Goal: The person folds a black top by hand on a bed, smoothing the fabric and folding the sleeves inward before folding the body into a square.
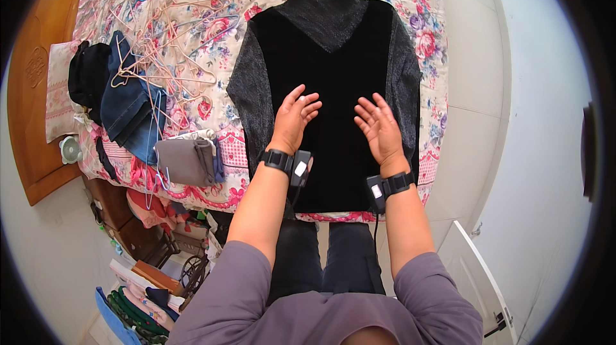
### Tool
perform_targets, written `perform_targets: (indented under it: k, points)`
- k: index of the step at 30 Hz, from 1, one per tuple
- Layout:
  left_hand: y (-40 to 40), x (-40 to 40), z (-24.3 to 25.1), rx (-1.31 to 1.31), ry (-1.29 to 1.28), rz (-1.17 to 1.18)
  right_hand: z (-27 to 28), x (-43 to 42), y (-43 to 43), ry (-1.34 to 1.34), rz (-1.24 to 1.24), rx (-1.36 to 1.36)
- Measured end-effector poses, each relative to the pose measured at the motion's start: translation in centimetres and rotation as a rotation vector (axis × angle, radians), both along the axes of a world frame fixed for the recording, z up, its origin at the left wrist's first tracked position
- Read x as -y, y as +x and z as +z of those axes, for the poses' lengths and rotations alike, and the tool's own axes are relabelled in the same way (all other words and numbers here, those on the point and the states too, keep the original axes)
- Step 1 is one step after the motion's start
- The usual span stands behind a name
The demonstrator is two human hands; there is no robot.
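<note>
A black long-sleeved top [332, 85] lies spread flat on a bed, its collar end away from me. Its collar and sleeves are of dark grey, speckled fabric, and the sleeves run down along the sides of the body. Above its left part is my left hand [292, 116], palm turned inward and fingers apart, holding nothing. My right hand [380, 126] is over the right part, likewise empty with spread fingers. Whether either hand touches the fabric I cannot tell. Both wrists wear black straps with small boxes.
Left of the top, a tangle of clothes hangers [159, 56] lies on the floral bedspread [428, 18]. Blue jeans [125, 104] and folded grey cloth [185, 160] are nearby. A small fan [70, 149] stands by the headboard [41, 75]. A white door [474, 268] is at lower right.
</note>
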State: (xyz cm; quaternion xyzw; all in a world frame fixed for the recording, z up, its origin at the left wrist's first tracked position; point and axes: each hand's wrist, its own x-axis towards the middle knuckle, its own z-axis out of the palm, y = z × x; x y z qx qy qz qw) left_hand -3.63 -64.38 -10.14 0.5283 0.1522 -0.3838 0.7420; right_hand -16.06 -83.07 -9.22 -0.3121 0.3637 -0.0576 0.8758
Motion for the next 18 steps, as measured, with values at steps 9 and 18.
perform_targets:
  k: [9, 18]
  points:
    - [4.5, -3.2, -1.9, -0.024, 0.168, 0.188, -1.9, 2.2, 0.9, 0.010, 0.006, -0.131]
    - [2.4, -12.5, 1.2, 0.258, 0.602, 0.081, 2.3, -7.7, -2.8, 0.041, 0.332, -0.185]
